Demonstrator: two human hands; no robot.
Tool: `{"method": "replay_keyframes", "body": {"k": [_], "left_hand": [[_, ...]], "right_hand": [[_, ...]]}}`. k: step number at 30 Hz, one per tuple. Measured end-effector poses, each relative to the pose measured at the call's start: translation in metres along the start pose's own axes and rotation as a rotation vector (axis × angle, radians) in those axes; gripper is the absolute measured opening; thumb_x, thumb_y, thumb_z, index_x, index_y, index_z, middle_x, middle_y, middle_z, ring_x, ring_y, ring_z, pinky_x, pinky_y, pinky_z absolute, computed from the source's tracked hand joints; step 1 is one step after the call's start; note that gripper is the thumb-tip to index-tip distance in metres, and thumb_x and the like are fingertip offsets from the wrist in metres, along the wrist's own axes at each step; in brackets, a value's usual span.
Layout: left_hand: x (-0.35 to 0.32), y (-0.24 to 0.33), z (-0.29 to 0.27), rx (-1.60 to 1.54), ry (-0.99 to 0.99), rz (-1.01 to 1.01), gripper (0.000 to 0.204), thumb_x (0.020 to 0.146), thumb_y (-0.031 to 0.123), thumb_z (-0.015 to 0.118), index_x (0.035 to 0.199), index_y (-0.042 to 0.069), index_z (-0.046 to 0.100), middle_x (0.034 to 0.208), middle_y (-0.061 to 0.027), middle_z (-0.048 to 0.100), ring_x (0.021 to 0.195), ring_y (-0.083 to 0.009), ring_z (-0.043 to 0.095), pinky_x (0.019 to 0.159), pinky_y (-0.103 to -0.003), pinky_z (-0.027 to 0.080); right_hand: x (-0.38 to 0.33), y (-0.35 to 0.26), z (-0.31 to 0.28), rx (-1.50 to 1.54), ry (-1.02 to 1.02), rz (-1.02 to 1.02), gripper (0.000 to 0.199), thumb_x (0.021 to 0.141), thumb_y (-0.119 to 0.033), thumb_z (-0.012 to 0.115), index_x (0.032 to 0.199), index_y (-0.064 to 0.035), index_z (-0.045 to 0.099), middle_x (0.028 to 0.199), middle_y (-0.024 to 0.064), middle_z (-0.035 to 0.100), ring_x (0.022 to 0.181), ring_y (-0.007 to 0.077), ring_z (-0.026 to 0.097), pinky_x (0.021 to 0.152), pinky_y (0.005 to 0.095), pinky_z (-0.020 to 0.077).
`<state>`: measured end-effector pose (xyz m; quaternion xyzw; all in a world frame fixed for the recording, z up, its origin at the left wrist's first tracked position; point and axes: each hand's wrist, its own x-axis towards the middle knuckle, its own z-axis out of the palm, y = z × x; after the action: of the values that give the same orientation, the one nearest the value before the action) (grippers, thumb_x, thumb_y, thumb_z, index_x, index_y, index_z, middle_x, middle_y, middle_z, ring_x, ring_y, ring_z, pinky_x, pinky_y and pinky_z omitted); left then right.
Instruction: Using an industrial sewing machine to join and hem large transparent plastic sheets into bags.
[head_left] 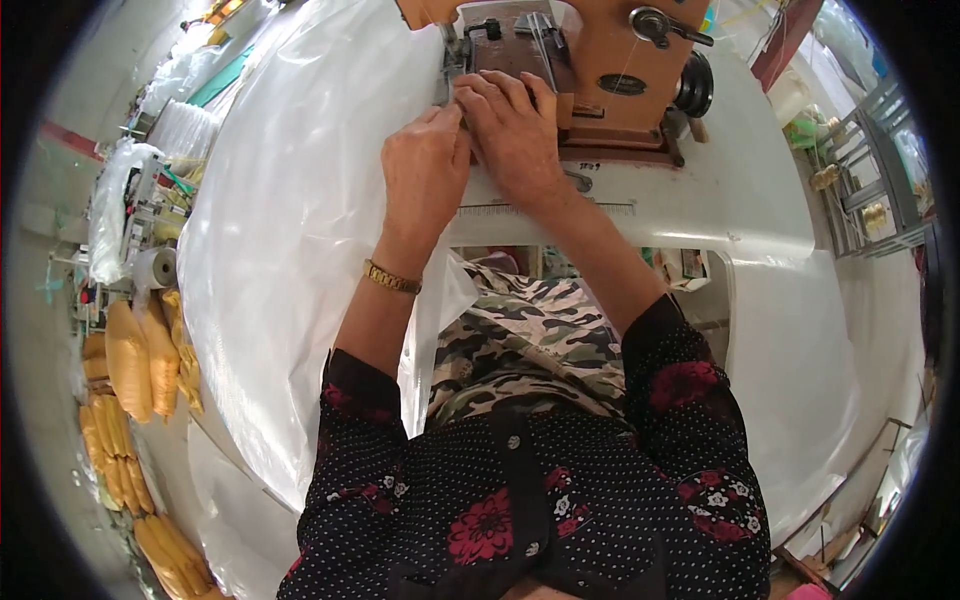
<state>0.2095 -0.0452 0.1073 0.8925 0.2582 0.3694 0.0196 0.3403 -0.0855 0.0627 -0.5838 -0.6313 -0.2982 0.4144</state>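
White plastic sheeting drapes a pale work table in a crowded workshop, yellow sacks stacked on the floor at left. Both hands, left hand and right hand, pinch the sheet's edge with curled fingers beside a tan sewing machine.

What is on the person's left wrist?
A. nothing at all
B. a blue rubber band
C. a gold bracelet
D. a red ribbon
C. A gold bracelet circles the wrist just below the left hand, which rests on the white plastic sheet beside the right hand.
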Motion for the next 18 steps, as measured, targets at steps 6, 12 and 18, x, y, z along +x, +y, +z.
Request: {"method": "replay_keyframes", "body": {"k": [6, 12, 18], "left_hand": [[0.0022, 0.0022, 0.0003, 0.003, 0.010, 0.003, 0.013, 0.083, 0.008, 0.059, 0.093, 0.001, 0.064, 0.083, -0.0159, 0.064, 0.073, -0.0371, 0.064, 0.067, -0.046, 0.050], [0.0031, -0.0004, 0.0030, 0.037, 0.009, 0.018, 0.014, 0.084, 0.009, 0.060, 0.095, 0.002, 0.064, 0.083, -0.0160, 0.065, 0.074, -0.0366, 0.064, 0.067, -0.047, 0.050], [0.0077, -0.0008, 0.0051, 0.074, 0.002, 0.023, 0.015, 0.086, 0.011, 0.060, 0.097, 0.002, 0.065, 0.084, -0.0163, 0.066, 0.075, -0.0365, 0.065, 0.067, -0.047, 0.051]], "right_hand": [[0.0017, -0.0007, 0.0012, -0.010, -0.002, 0.019, 0.037, 0.084, -0.018, 0.062, 0.119, -0.0079, 0.055, 0.126, 0.0051, 0.057, 0.124, 0.0238, 0.049, 0.108, 0.0487, 0.0293], [0.0005, 0.0008, 0.0028, -0.037, -0.002, 0.011, 0.038, 0.084, -0.018, 0.061, 0.120, -0.0078, 0.055, 0.126, 0.0052, 0.057, 0.124, 0.0233, 0.049, 0.108, 0.0471, 0.0300], [0.0020, -0.0011, 0.0029, -0.072, -0.018, 0.029, 0.038, 0.084, -0.019, 0.061, 0.120, -0.0076, 0.055, 0.127, 0.0058, 0.057, 0.124, 0.0231, 0.048, 0.108, 0.0453, 0.0308]]}}
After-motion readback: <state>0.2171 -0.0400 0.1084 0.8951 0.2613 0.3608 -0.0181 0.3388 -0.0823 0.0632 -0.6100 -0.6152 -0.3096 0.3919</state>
